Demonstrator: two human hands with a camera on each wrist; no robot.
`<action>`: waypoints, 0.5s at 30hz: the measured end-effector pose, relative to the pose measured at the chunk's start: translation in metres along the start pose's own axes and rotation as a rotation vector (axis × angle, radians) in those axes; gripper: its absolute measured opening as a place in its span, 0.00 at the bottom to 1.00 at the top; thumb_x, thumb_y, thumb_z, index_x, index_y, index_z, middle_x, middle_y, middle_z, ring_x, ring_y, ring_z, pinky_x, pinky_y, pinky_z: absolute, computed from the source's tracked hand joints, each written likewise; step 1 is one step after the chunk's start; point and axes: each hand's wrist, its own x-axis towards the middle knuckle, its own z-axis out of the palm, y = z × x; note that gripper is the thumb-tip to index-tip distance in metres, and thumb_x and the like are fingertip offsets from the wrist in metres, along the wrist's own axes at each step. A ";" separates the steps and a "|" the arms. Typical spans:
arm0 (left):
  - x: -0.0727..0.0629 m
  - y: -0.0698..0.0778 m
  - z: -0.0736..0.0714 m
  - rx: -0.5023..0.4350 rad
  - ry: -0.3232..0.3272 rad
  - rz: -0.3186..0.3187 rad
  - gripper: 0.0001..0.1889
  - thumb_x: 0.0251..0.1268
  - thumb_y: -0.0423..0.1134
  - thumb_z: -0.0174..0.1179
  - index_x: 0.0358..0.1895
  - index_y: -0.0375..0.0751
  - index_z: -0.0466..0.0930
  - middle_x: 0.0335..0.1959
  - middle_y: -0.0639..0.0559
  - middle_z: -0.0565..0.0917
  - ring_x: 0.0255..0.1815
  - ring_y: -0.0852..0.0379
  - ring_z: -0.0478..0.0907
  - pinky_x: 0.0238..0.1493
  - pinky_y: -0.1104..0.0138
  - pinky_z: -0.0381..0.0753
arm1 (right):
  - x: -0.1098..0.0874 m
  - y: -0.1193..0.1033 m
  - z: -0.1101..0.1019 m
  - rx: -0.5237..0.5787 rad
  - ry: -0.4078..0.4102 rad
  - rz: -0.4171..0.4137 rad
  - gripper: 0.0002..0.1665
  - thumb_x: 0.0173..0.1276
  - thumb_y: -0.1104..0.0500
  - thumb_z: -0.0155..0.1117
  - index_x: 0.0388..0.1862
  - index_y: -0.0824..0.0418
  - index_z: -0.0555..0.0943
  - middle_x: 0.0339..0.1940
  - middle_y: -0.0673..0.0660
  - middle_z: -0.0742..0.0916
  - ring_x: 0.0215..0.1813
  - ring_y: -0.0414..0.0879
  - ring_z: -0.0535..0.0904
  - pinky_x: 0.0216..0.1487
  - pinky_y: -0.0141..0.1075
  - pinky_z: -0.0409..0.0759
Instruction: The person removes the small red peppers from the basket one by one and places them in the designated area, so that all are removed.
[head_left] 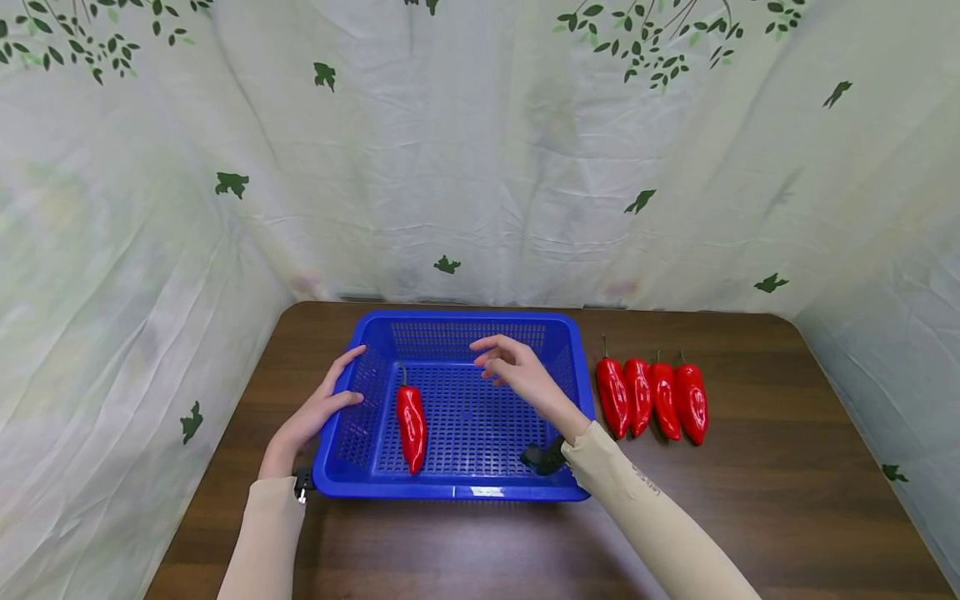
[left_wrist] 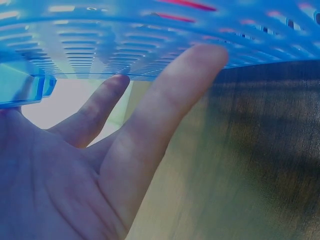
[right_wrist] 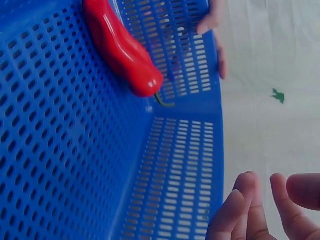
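A blue slotted plastic basket (head_left: 397, 489) stands on the table. My left hand (head_left: 311, 417) grips its left rim, with digits both over the rim and against the outer wall; the left wrist view shows fingers (left_wrist: 165, 100) beneath the slotted wall. Inside the basket, toward its left side, lies one glossy red pepper (head_left: 411, 429) with its green stem pointing away from me. Above the basket's middle hovers my right hand (head_left: 517, 371), fingers loosely bent and holding nothing. In the right wrist view the same red pepper (right_wrist: 122, 50) lies well apart from my right fingers (right_wrist: 247, 192).
Several more red peppers (head_left: 652, 400) lie side by side in a row right of the basket, stems pointing away. The brown wooden table (head_left: 810, 467) is bordered at the back and sides by a pale curtain (head_left: 487, 192) with leaf prints.
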 end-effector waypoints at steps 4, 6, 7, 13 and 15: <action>0.000 0.000 0.000 0.006 -0.002 0.004 0.37 0.70 0.35 0.48 0.76 0.60 0.41 0.75 0.38 0.38 0.67 0.27 0.51 0.51 0.43 0.73 | 0.003 0.001 0.009 -0.010 -0.022 0.006 0.20 0.70 0.67 0.49 0.59 0.64 0.75 0.44 0.58 0.83 0.45 0.55 0.79 0.43 0.42 0.77; 0.000 0.000 0.000 0.006 -0.001 0.007 0.37 0.70 0.35 0.48 0.76 0.60 0.41 0.75 0.37 0.38 0.67 0.27 0.52 0.51 0.44 0.73 | 0.004 0.002 0.014 -0.020 -0.032 0.007 0.20 0.70 0.67 0.49 0.60 0.64 0.75 0.44 0.58 0.83 0.43 0.51 0.79 0.43 0.42 0.77; 0.000 0.000 0.000 0.004 0.000 0.008 0.37 0.70 0.35 0.48 0.76 0.59 0.41 0.75 0.37 0.38 0.66 0.27 0.52 0.50 0.44 0.74 | 0.004 0.002 0.016 -0.023 -0.037 0.009 0.20 0.70 0.67 0.49 0.59 0.63 0.75 0.43 0.58 0.83 0.42 0.49 0.79 0.43 0.41 0.78; 0.000 0.000 0.000 0.002 0.001 0.009 0.37 0.70 0.35 0.48 0.76 0.59 0.41 0.75 0.37 0.38 0.66 0.27 0.52 0.50 0.45 0.74 | 0.009 0.005 0.030 -0.033 -0.065 0.033 0.18 0.72 0.66 0.50 0.59 0.62 0.76 0.43 0.58 0.83 0.46 0.60 0.78 0.45 0.45 0.78; 0.000 0.000 0.000 0.003 -0.001 0.006 0.37 0.70 0.35 0.48 0.76 0.59 0.41 0.75 0.37 0.38 0.67 0.27 0.51 0.51 0.44 0.73 | 0.010 0.006 0.034 -0.034 -0.072 0.041 0.18 0.73 0.66 0.50 0.59 0.62 0.75 0.44 0.58 0.83 0.47 0.62 0.77 0.47 0.49 0.77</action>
